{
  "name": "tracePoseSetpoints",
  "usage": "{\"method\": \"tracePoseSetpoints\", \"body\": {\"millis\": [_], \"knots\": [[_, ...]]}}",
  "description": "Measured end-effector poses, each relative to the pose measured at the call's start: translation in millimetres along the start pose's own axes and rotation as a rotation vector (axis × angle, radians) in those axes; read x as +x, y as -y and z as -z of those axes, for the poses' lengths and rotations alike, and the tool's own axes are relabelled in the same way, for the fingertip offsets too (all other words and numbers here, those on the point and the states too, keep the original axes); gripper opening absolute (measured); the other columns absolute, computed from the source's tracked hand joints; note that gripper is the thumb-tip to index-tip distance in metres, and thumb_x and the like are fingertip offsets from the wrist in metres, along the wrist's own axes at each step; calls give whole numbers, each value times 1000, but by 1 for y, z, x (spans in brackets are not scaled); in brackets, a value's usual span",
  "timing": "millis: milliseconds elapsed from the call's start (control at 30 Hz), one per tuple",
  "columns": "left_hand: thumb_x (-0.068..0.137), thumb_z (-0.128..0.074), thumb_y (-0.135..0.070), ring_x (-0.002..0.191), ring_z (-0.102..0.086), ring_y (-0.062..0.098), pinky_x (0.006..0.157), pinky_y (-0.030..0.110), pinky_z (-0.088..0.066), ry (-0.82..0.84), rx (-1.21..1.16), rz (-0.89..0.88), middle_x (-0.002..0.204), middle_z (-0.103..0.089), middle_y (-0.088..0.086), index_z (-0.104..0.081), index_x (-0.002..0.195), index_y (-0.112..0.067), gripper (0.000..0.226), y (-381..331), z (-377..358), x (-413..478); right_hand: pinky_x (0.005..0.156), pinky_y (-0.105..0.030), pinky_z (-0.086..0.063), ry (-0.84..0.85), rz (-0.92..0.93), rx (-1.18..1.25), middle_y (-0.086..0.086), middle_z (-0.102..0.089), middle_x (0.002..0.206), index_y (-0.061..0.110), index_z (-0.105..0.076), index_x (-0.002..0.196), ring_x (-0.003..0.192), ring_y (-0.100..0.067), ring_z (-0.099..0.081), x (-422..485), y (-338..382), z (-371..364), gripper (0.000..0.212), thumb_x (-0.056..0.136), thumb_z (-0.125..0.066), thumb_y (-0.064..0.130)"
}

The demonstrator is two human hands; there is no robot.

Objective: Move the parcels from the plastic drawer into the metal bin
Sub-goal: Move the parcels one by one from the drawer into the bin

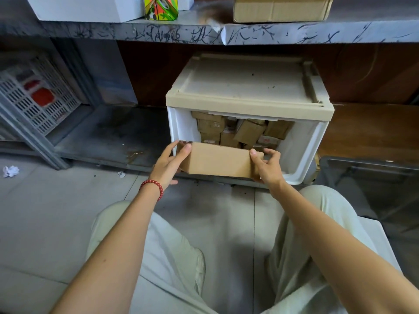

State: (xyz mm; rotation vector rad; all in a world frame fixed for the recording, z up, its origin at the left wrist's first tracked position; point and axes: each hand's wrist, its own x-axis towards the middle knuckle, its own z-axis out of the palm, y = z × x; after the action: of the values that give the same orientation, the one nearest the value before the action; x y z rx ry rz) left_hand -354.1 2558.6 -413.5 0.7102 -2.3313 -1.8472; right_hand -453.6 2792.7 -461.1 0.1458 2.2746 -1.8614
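A white plastic drawer (303, 150) with a beige top stands pulled open under a grey shelf. Several brown cardboard parcels (249, 132) are piled inside it. Just above the drawer's front edge is a flat brown parcel (218, 160), held at both ends. My left hand (172, 163) grips its left end, thumb on top. My right hand (267, 166) grips its right end, thumb over the top edge. The metal bin (371, 168) is dark and only partly seen at the right, beside the drawer.
A grey slotted crate (38, 98) sits on the low rack at the left. Boxes stand on the scribbled shelf (204, 32) above. Crumpled paper (10, 171) lies on the tiled floor. My knees in pale trousers fill the foreground.
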Motion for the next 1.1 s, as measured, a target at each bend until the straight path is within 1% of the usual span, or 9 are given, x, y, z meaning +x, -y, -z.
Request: {"method": "tracePoseSetpoints", "body": {"millis": [133, 267, 400, 533, 600, 667, 800, 1000, 1100], "knots": [[74, -50, -67, 124, -49, 26, 95, 53, -47, 45, 69, -18, 123, -50, -3, -31, 145, -40, 78, -1, 0, -5, 67, -26, -50, 24, -48, -95, -7, -50, 118, 18, -35, 131, 98, -19, -52, -1, -1, 0, 55, 93, -48, 56], [72, -45, -76, 124, -46, 27, 88, 47, -50, 55, 162, -26, 140, -44, 2, -29, 146, -41, 83, 1, 3, -8, 69, -26, -47, 58, -51, -176, -5, -53, 120, 17, -41, 133, 99, -20, -54, 2, -2, 4, 65, 89, -44, 66], [58, -60, -83, 100, -58, 18, 75, 36, -53, 78, 222, -98, 100, -60, -4, -30, 144, -40, 100, -6, 3, -13, 76, -30, -46, 94, -41, -218, -4, -54, 130, 18, -44, 140, 108, -22, -56, 3, 11, 13, 79, 83, -48, 73], [65, -67, -66, 93, -60, 20, 72, 35, -56, 61, 230, -204, 80, -56, -2, -39, 135, -38, 80, -23, -5, -14, 71, -24, -48, 142, 35, -151, -4, -47, 136, 14, -32, 148, 109, -20, -55, -3, 33, 37, 90, 79, -62, 64], [59, -67, -76, 93, -60, 19, 79, 41, -56, 83, 261, -240, 87, -59, -1, -41, 130, -41, 83, -36, -15, -15, 67, -22, -46, 153, 52, -123, -6, -45, 139, 16, -30, 149, 107, -19, -55, -7, 42, 57, 95, 75, -66, 66], [49, -60, -85, 104, -57, 18, 88, 46, -52, 77, 274, -284, 111, -57, -3, -45, 121, -43, 85, -49, -28, -13, 79, -26, -45, 137, 54, -122, -6, -40, 145, 19, -24, 151, 117, -23, -50, -11, 50, 79, 100, 75, -65, 67], [48, -56, -87, 109, -55, 15, 87, 30, -45, 73, 265, -386, 119, -55, -9, -51, 112, -35, 82, -77, -64, -14, 91, -35, -38, 88, 87, -123, -3, -38, 149, 21, -25, 151, 127, -24, -43, -25, 55, 127, 109, 65, -64, 76], [80, -55, -67, 102, -49, 15, 83, 29, -36, 219, 279, -465, 114, -53, -5, -43, 121, -42, 50, -108, -141, -24, 94, -40, -47, 17, 164, -36, 10, -62, 124, 38, -50, 133, 116, -16, -55, -58, 35, 201, 72, 69, -69, 67], [83, -51, -66, 105, -48, 14, 94, 33, -40, 302, 320, -478, 112, -54, -7, -45, 128, -32, 57, -114, -183, -29, 89, -38, -46, -120, 131, 58, 8, -64, 115, 38, -52, 119, 108, -13, -56, -74, 21, 238, 44, 80, -65, 55]]}}
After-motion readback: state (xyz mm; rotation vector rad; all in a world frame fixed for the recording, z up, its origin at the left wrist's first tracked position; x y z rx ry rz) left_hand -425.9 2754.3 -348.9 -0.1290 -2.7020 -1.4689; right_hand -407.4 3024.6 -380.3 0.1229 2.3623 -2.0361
